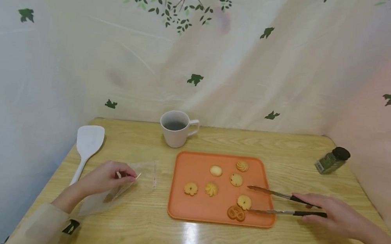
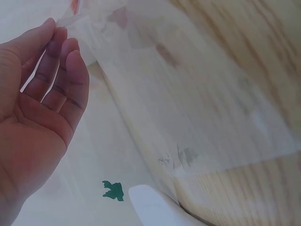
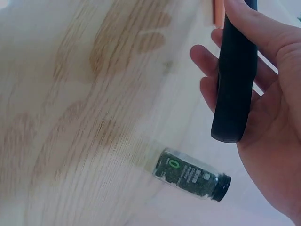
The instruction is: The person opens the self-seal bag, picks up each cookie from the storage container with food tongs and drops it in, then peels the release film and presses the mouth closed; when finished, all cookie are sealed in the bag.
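Observation:
My left hand (image 1: 107,176) pinches the edge of a clear plastic bag (image 1: 146,174) between thumb and fingers. In the left wrist view the bag (image 2: 188,103) spreads below the fingertips, and a small brownish patch shows through it. My right hand (image 1: 331,215) holds black-handled metal tongs (image 1: 280,212) with their arms spread apart. The tongs reach over the right side of an orange tray (image 1: 184,164). One tip is right at a flower-shaped cookie (image 1: 244,202) and a pretzel-shaped cookie (image 1: 236,213). Several other cookies, among them a round speckled one (image 1: 236,179), lie on the tray.
A grey mug (image 1: 175,132) stands behind the tray. At the left edge of the wooden table lies a white spatula (image 1: 89,141). A jar of green herbs (image 1: 331,161) with a black lid lies on its side at the right. Patterned cloth (image 1: 134,61) hangs around the table.

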A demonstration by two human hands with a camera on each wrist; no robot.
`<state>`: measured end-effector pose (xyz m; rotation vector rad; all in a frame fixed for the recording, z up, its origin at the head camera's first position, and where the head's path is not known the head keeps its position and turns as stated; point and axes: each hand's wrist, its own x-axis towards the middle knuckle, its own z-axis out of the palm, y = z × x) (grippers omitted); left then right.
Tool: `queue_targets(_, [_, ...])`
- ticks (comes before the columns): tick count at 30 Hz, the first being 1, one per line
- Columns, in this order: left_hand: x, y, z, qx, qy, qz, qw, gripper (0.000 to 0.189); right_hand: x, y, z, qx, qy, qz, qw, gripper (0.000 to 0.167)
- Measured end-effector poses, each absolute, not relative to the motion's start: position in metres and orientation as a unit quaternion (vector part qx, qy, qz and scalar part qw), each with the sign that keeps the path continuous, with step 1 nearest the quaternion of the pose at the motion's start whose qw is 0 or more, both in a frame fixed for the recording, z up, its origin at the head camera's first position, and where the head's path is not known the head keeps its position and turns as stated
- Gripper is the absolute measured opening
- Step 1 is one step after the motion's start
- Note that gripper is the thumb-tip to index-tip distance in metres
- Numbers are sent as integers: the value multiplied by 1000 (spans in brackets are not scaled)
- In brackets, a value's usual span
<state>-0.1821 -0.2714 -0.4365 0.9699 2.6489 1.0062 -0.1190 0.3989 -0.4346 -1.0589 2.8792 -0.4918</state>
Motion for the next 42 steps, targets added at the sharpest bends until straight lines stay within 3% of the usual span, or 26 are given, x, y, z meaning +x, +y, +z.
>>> queue_targets(13, [-182,-270,-439,328,879,337,78,10,-121,393,-444,-384,911,-147,-20,55])
queue_targets(24, [-180,-267,-438,319,878,345,89,10,-120,389,-445,-385,907,-170,-24,53])
queue_targets(31, [-181,-268,-439,325,877,343,84,11,-117,388,-451,-376,907,-181,-55,56])
queue_targets(42, [-182,-268,-440,323,880,338,86,11,-120,387,-451,-363,915,-175,-34,55])
